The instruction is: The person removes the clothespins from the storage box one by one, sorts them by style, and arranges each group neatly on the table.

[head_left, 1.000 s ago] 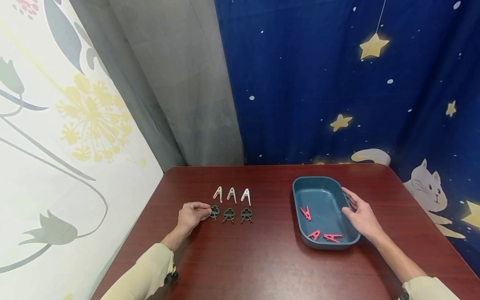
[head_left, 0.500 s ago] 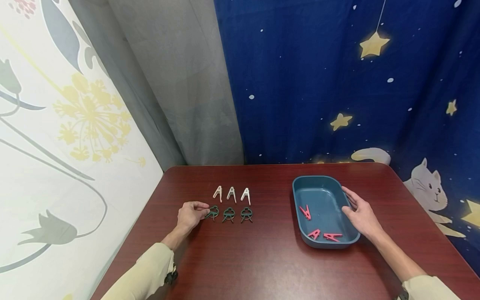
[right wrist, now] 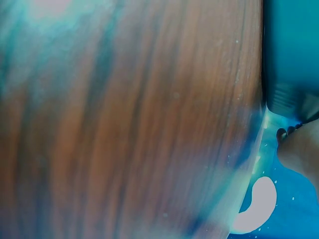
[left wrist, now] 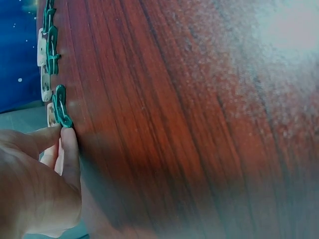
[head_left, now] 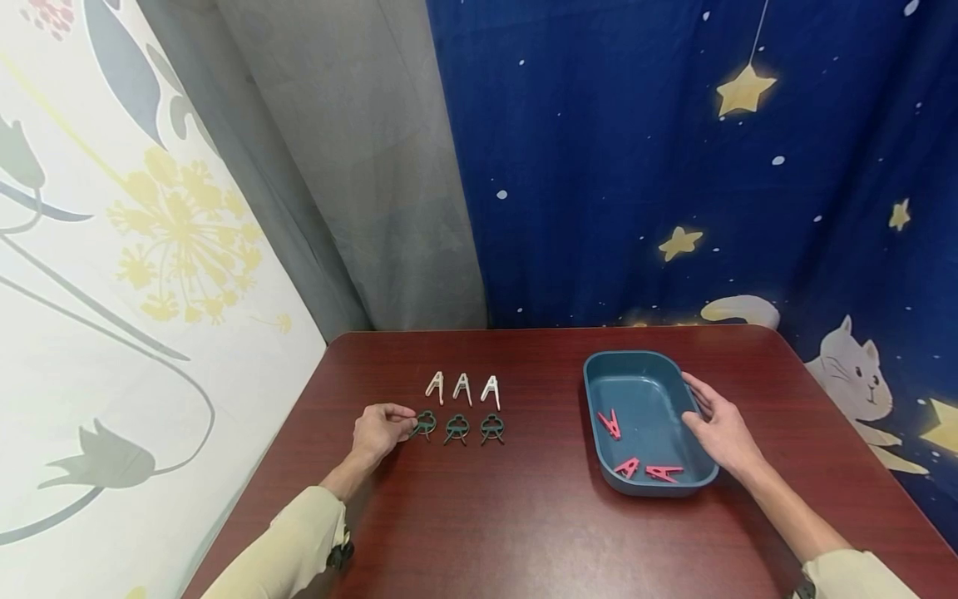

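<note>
My left hand point(head_left: 383, 431) pinches the leftmost green clip point(head_left: 425, 423) by one leg between thumb and fingertips, as the left wrist view also shows at the clip's near end point(left wrist: 62, 112). Two like green clips, a middle one point(head_left: 457, 428) and a right one point(head_left: 491, 428), lie beside it in a row. Behind them is a row of white spring clips point(head_left: 462, 388). My right hand point(head_left: 722, 428) holds the right rim of a blue plastic bin point(head_left: 599, 453), thumb over the edge. Inside the bin lie red clips point(head_left: 627, 468).
The reddish-brown wooden table point(head_left: 524, 532) carries everything. A patterned white wall point(head_left: 150, 349) borders its left side. Behind it hang a grey curtain point(head_left: 374, 166) and a blue starry curtain point(head_left: 599, 166). The bin stands well to the right of the clip rows.
The leftmost green clip has turned and shifted slightly left with my left fingers, its legs now slanting less straight. The right hand and bin have stayed in place.
</note>
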`<state>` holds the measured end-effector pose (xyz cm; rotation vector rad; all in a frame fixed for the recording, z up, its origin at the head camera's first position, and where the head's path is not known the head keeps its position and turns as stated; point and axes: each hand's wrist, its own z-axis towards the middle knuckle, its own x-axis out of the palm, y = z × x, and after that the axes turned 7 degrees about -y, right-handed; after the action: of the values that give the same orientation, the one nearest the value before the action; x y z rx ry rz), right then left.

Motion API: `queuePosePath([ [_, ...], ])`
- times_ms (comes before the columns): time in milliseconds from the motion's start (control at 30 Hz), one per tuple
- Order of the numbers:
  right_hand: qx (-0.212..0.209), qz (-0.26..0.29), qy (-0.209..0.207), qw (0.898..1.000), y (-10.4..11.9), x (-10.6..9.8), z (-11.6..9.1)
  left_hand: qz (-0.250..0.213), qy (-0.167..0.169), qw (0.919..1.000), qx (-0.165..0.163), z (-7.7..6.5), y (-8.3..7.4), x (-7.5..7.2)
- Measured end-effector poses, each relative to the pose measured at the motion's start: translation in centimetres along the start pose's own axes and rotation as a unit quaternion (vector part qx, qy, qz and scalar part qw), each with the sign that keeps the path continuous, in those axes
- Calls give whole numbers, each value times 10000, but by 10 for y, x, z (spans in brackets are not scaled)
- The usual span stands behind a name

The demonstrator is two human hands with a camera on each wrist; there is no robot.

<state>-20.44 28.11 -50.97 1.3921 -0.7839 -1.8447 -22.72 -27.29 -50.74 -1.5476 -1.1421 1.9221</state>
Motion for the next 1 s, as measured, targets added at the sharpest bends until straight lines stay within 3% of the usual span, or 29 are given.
queuePosePath([
  [267,15,25,-6,10000,1,-1,-1,-347,-121,9993,-9,9,-6,-6],
  [500,48,101,35,9999,1,0,0,151,-629,9976,265,23,-20,-14],
  [700,29,139,35,9999,3,1,1,96,-1005,9926,669,36,-47,-11],
  [867,6,138,44,9999,2,1,0,-250,-949,9917,832,45,-75,4],
  [1000,-5,128,5,9999,-1,1,0,-668,-759,9879,1173,49,-103,21],
])
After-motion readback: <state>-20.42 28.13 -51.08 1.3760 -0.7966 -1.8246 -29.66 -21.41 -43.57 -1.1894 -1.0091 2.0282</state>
